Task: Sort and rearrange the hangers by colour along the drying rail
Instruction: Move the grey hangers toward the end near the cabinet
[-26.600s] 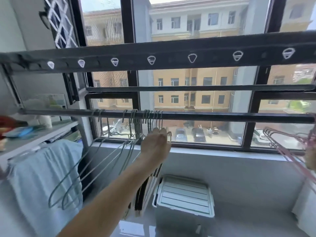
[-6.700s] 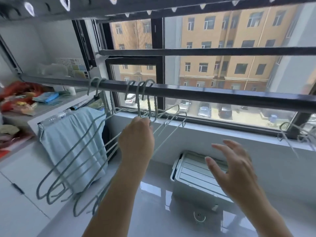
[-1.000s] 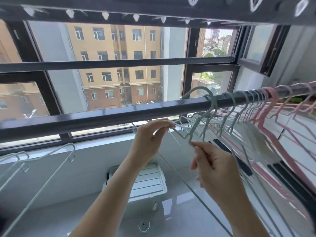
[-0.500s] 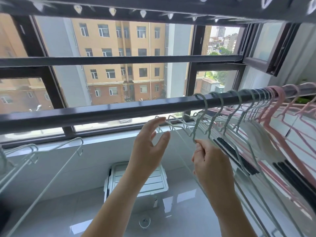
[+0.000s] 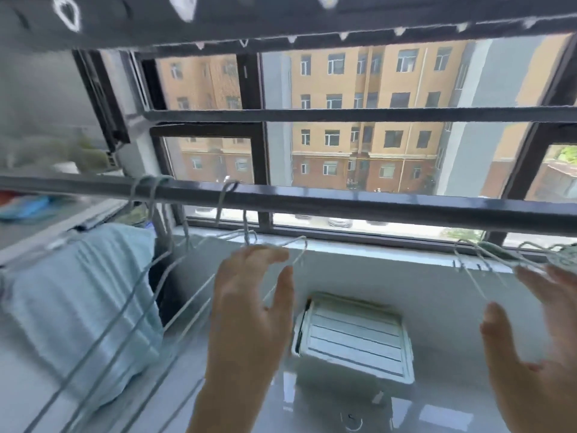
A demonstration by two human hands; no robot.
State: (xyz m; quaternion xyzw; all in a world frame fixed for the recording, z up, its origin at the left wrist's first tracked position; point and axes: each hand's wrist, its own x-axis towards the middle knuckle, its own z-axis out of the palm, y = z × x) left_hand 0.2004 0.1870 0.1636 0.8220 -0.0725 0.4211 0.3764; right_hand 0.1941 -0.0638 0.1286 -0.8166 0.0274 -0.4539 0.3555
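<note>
A dark drying rail (image 5: 359, 207) runs across the view in front of the window. A few pale green-grey wire hangers (image 5: 175, 276) hang from its left part, hooks over the rail, bodies slanting down to the left. My left hand (image 5: 249, 310) is open with fingers spread, just below and right of those hangers, its fingertips close to a hanger's shoulder end; I cannot tell if they touch. My right hand (image 5: 530, 345) is open at the right edge, holding nothing. The ends of more pale green hangers (image 5: 487, 260) show above it. The picture is blurred.
A light blue cloth (image 5: 78, 307) hangs over a shelf edge at left. A white lidded box (image 5: 352, 335) sits on the glossy floor below the window sill. A second dark bar with white loops (image 5: 218, 17) runs overhead. Cluttered shelf at far left.
The view has swung from the rail's right end, with its green and pink hangers, to the left end. My right hand has let go of the hanger hook; both hands are open now.
</note>
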